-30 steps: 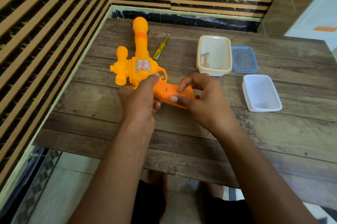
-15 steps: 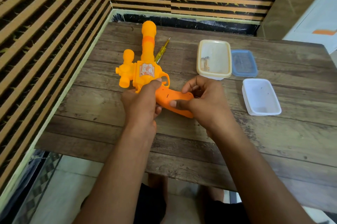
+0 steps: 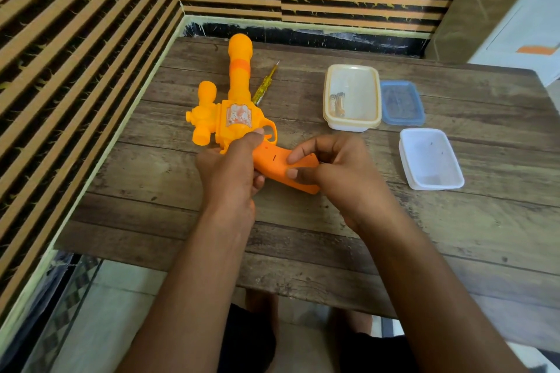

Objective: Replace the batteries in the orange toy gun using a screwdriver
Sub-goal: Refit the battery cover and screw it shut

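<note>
- While both hands work at its handle, the wooden table [image 3: 454,236] fills the view, set into a corner of striped wall panelling.
- And there's the toy gun [image 3: 239,118], over on the left half of the table, bright orange, barrel pointing straight away toward the far wall, a side canister on its left and a printed label on its body. Whether its back end rests on the wood or is lifted, I cannot tell.
- Left hand [image 3: 230,172] is clamped round the gun right where body meets handle, thumb up against the trigger guard.
- Right hand [image 3: 339,172] comes in from the other side, fingers curled, thumb and forefinger pinching the darker orange grip [image 3: 272,163] near its butt end.
- Off to the right, a cream container [image 3: 348,127] sits open on the far side of the table.
- Nearer and further right, a white container [image 3: 436,184], also open, a few dark specks inside.
- Tucked just beside the cream one, touching or nearly so, a blue lid [image 3: 401,102].
- Now the screwdriver [image 3: 265,84]: yellow handle, lying on the table just right of the barrel, tip aimed away, its near end hidden behind the gun body. No hand on it.
- Smallest of all, some small pieces [image 3: 338,102] lie against the cream container's left wall, too small to make out.
</note>
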